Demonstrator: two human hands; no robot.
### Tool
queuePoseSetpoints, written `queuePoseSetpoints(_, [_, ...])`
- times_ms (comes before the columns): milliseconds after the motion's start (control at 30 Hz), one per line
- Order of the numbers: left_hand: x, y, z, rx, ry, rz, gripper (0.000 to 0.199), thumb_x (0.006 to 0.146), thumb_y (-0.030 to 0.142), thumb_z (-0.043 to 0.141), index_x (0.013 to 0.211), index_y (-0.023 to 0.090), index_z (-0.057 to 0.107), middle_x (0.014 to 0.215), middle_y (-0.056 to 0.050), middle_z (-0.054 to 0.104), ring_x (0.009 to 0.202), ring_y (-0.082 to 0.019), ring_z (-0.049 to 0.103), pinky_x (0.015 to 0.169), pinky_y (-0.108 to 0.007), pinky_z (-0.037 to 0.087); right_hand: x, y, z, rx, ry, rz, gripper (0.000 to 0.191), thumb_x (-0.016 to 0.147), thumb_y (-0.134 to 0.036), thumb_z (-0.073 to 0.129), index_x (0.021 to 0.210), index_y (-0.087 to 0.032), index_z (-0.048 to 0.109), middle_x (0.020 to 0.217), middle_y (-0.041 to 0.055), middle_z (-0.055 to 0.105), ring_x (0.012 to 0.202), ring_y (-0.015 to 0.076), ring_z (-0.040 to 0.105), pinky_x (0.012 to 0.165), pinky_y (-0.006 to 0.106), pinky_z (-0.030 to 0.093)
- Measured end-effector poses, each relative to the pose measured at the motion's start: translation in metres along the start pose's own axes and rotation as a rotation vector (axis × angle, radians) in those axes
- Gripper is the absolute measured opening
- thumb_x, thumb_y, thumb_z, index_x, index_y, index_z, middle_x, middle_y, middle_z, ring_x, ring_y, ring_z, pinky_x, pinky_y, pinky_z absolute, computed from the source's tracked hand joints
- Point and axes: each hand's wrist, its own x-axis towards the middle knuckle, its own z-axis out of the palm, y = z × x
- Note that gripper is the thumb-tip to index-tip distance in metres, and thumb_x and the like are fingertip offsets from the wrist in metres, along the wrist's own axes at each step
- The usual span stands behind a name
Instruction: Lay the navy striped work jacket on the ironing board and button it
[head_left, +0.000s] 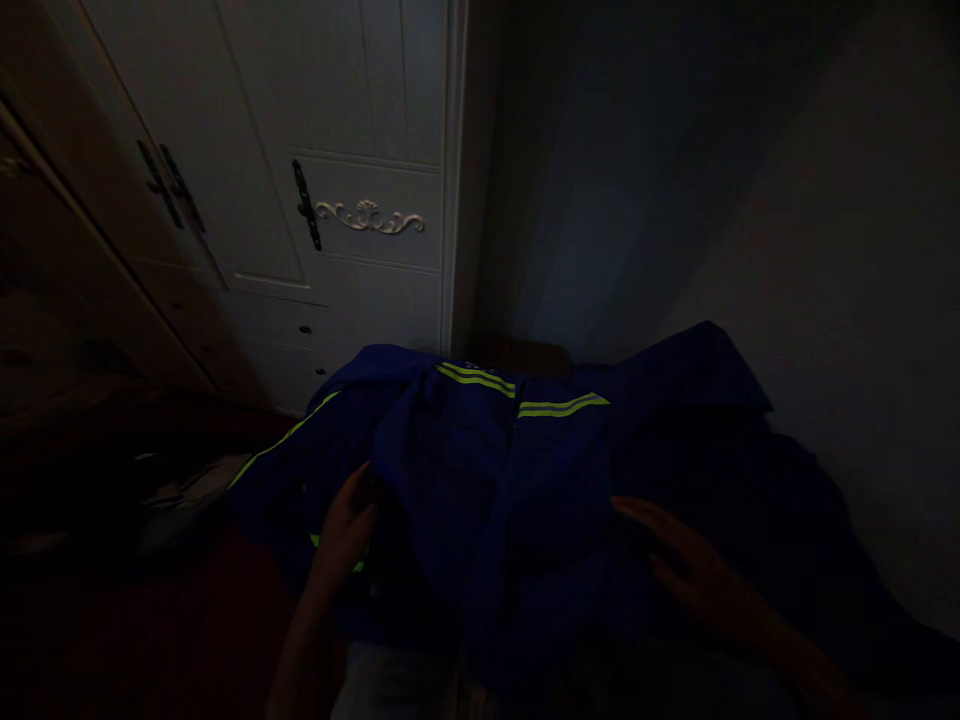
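Observation:
A dark blue garment [480, 450] with yellow-green stripes lies spread in front of me, its sides reaching left and right. Against its left part is my left hand [349, 515], with the fingertips hidden in dark folds. On the right, my right hand [671, 545] touches the cloth with its fingers stretched forward and the thumb apart. The light is very dim, so fine detail of the fingers is lost.
A white wardrobe [367, 120] with dark handles and a carved ornament stands beyond the garment at the left. A pale wall [847, 250] rises on the right. Dim items [187, 500] lie on the dark red floor [187, 620] at left.

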Motion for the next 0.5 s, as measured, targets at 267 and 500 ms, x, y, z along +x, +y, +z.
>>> queuePoseSetpoints(267, [0.026,-0.001,0.014,0.107,-0.039,0.219,0.074,0.068,0.032,0.071,0.138,0.018,0.048,0.14,-0.015,0.055,0.131,-0.03,0.051,0.113,-0.047,0.037,-0.051,-0.038,0.052,-0.073,0.147,0.029,0.08,0.088,-0.024,0.05,0.157,-0.033,0.01,0.161,0.0053,0.023,0.144,0.0281,0.033,0.111,0.045,0.041])
queuePoseSetpoints(500, [0.034,0.033,0.021,0.172,-0.02,0.406,0.067,0.078,0.025,0.06,0.142,0.018,0.042,0.139,-0.013,0.055,0.122,-0.026,0.058,0.106,-0.041,0.044,-0.035,-0.062,0.073,-0.326,0.369,-0.091,0.078,0.089,-0.02,0.05,0.157,-0.029,0.012,0.156,0.0103,0.034,0.143,0.032,0.033,0.109,0.054,0.038])
